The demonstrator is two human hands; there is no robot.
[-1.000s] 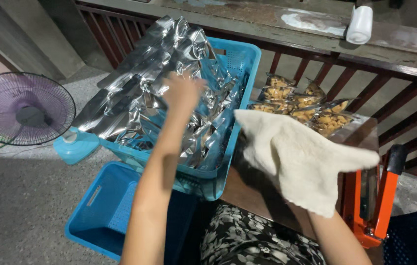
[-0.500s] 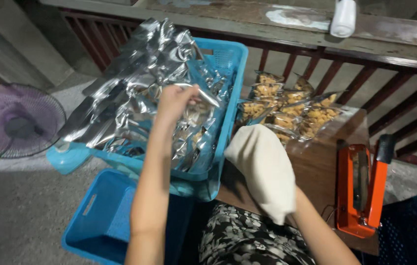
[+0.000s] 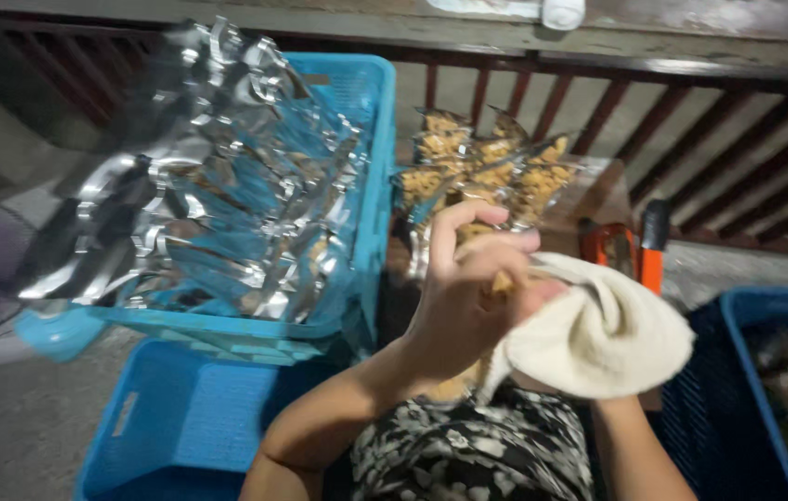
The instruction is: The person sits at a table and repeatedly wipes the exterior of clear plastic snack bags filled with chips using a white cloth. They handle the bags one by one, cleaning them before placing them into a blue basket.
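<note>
My left hand [image 3: 465,295] is closed around a clear pouch of golden snack [image 3: 455,384], held in front of my chest. My right hand is hidden inside a cream cloth [image 3: 598,336], which presses against the pouch and my left fingers. A light blue basket [image 3: 371,139] heaped with silver foil pouches [image 3: 218,204] stands to the left, just beyond my left hand. Filled snack bags [image 3: 491,172] lie on the brown table behind my hands.
An orange heat sealer [image 3: 624,249] sits on the table at the right. Under the basket stands a blue crate [image 3: 180,417], and a dark blue crate [image 3: 737,325] at the far right holds more bags. A wooden railing [image 3: 691,111] runs along the back.
My left hand has drawn back from the foil pouches in the basket to my chest, now gripping a snack pouch. The cloth-covered right hand has moved in against it.
</note>
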